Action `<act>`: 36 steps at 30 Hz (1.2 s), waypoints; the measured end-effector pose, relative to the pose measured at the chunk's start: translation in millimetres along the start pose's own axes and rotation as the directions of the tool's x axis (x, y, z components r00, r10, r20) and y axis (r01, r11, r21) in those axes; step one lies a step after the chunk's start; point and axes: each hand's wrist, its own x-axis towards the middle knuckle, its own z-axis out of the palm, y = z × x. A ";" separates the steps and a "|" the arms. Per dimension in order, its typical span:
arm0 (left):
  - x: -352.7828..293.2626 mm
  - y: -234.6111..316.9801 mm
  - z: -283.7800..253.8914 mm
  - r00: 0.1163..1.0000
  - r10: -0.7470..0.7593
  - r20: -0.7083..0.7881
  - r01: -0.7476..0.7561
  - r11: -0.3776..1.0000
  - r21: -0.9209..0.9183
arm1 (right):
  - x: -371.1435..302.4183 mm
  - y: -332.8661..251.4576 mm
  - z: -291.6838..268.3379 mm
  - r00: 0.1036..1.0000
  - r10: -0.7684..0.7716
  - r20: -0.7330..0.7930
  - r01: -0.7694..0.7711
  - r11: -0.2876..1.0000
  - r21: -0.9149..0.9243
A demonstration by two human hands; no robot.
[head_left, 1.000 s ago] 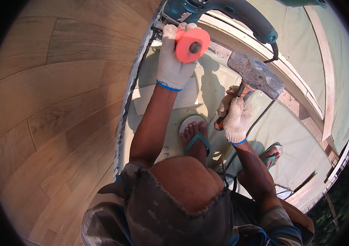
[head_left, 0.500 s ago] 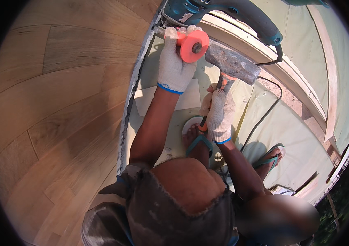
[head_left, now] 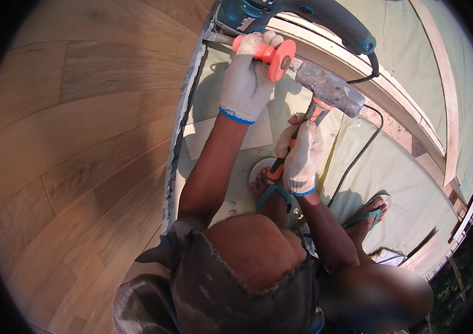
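My left hand (head_left: 244,83), in a white knit glove with a blue cuff, is closed around the orange grip of a chisel (head_left: 282,60). Its round orange guard and struck end face right, while the metal blade points left to the rough edge of the wood-look floor. My right hand (head_left: 304,153), gloved alike, grips the orange and black handle of a sledgehammer (head_left: 331,89). The hammer's worn grey head is raised just right of the chisel's struck end, with a small gap between them.
A teal and black power tool (head_left: 325,19) lies beyond my hands, its black cord (head_left: 365,143) trailing toward my feet. Wood-look planks (head_left: 97,122) cover the left side. Pale sheeting (head_left: 403,161) lies on the right, with long wooden strips (head_left: 439,83). My sandaled feet (head_left: 371,211) stand below.
The hammer head has moved a little right, away from the chisel. The chisel has turned slightly, so more of its orange grip and blade shows.
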 end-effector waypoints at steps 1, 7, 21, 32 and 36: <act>0.5 1.1 -1.0 1.000 0.002 -0.005 -0.002 1.000 -0.004 | 0.4 0.1 1.5 1.000 -0.009 0.000 0.009 1.000 0.007; 2.1 1.1 -2.4 0.997 0.012 -0.081 -0.013 1.000 -0.006 | 5.7 2.1 3.2 0.999 -0.053 0.002 0.053 0.998 0.039; 6.7 3.0 -6.2 0.997 0.000 -0.079 0.005 0.998 0.056 | 4.5 -1.7 16.9 0.997 0.076 0.013 -0.076 0.997 -0.014; 3.0 7.7 -3.0 0.983 0.039 -0.180 0.039 0.909 0.414 | 13.8 -16.5 -0.1 0.995 0.095 0.012 -0.093 0.988 -0.126; 7.9 9.9 -4.7 0.980 0.037 -0.197 0.046 0.913 0.405 | 6.0 -9.2 0.6 0.992 -0.050 -0.116 0.065 0.990 0.129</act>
